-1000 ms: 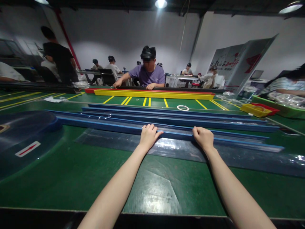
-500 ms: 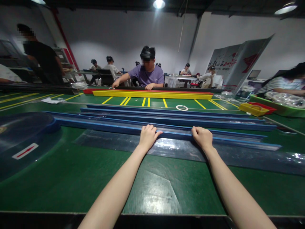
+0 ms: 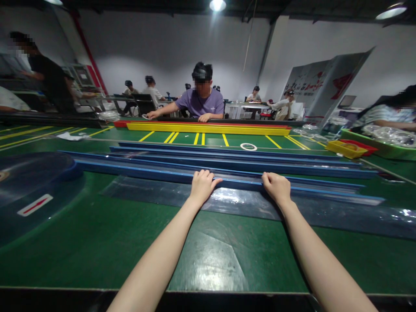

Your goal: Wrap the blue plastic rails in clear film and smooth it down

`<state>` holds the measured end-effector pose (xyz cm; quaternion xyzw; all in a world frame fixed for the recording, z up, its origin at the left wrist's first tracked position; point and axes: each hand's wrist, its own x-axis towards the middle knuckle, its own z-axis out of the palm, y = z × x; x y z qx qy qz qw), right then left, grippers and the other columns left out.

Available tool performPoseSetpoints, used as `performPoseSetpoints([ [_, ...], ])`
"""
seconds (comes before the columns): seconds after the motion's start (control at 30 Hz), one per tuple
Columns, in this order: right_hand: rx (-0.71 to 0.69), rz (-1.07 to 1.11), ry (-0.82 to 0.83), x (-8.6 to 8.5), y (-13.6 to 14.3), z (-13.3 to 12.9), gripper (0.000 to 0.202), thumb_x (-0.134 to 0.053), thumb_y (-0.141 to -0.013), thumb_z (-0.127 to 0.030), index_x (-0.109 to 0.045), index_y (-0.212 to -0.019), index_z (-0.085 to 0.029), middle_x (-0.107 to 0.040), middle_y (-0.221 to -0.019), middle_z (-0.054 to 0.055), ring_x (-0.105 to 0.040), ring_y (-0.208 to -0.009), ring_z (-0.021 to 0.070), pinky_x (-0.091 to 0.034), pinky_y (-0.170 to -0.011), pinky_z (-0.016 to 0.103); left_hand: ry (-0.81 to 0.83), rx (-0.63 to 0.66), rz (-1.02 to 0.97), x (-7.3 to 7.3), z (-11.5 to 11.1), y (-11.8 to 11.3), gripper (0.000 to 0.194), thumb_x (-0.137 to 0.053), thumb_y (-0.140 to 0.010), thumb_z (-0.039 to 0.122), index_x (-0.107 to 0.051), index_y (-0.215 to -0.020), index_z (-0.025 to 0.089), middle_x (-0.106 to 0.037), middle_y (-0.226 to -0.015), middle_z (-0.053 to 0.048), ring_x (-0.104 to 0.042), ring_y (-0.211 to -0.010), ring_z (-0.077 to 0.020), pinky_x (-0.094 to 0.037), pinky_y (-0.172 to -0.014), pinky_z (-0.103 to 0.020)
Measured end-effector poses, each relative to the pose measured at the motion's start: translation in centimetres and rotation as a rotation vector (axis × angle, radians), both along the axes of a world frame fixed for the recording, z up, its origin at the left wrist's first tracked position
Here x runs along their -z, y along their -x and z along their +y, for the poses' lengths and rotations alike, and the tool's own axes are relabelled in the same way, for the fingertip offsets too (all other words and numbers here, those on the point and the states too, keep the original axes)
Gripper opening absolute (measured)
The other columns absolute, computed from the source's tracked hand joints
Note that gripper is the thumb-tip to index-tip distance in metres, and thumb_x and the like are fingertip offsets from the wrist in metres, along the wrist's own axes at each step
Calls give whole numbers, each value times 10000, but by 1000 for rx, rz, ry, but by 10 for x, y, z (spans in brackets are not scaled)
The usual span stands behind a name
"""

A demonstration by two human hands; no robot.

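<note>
A long blue channel strip (image 3: pixel 156 172) lies across the green table (image 3: pixel 136 251). My left hand (image 3: pixel 202 186) is closed over its near edge, with the thumb pointing right. Farther right, my right hand (image 3: pixel 277 186) grips the same strip, its fingers curled over the edge. A clear plastic strip (image 3: pixel 243 203) lies flat just in front of the blue one, partly under my wrists. Behind it rest more blue strips (image 3: pixel 247 164), parallel to the table's length.
A coil of clear film (image 3: pixel 35 186) with a red-arrow label lies at left. Yellow (image 3: pixel 208 128) and red strips lie in front of a person opposite. A white ring (image 3: pixel 248 147), a yellow tray (image 3: pixel 346 149) and a green tray (image 3: pixel 383 148) sit beyond the strips.
My hands and the strips have hardly moved. The person opposite has reached an arm farther to the left. The standing person at far left has shifted left.
</note>
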<state>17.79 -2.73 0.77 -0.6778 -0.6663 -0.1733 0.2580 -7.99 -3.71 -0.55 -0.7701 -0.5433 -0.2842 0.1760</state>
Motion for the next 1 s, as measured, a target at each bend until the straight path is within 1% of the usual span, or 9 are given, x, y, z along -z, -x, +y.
performPoseSetpoints([
  [0.33,3,-7,4,0,0,-1,405,-330,-816,-353,-584,-560,-171,-637,-653,60,-489,-554,117,-208,-510,232,2,-1,0,0,1,0,381,-393,-825,486,-605,-728,184,-607,-765,-57,-497,-778,-199,-282,-664,-317],
  [1.0,-4,-3,-12,2,-1,1,398,-335,-812,-350,-591,-568,-168,-638,-644,63,-485,-536,114,-200,-499,236,-32,8,2,1,2,0,386,-392,-826,484,-598,-731,172,-607,-759,-44,-496,-770,-186,-274,-666,-311],
])
